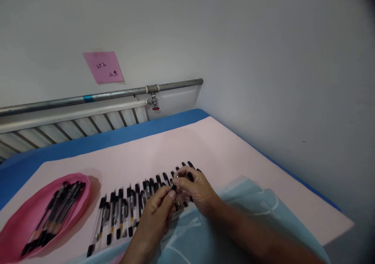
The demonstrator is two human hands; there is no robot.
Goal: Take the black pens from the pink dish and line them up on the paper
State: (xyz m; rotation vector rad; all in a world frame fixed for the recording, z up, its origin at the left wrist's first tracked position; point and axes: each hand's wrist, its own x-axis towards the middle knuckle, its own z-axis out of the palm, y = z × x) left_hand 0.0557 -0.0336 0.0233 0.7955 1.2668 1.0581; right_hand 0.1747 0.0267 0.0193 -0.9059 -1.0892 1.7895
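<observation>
My left hand is closed, thumb and forefinger pinching a small black pen part. Close against its fingertips, my right hand is closed too, with a dark pen piece sticking up between its fingers. Fingers cover most of what the hands hold, so I cannot tell whether it is one pen or separate parts. Beneath and beside the hands lies a long row of clear-barrelled pen parts and black caps. Small metallic tips lie among them.
A pink bowl at the left holds several assembled-looking black pens. The pale pink sheet covers a blue table surface. Light blue patterned cloth lies over the near edge. Walls, a radiator and a pipe border the table.
</observation>
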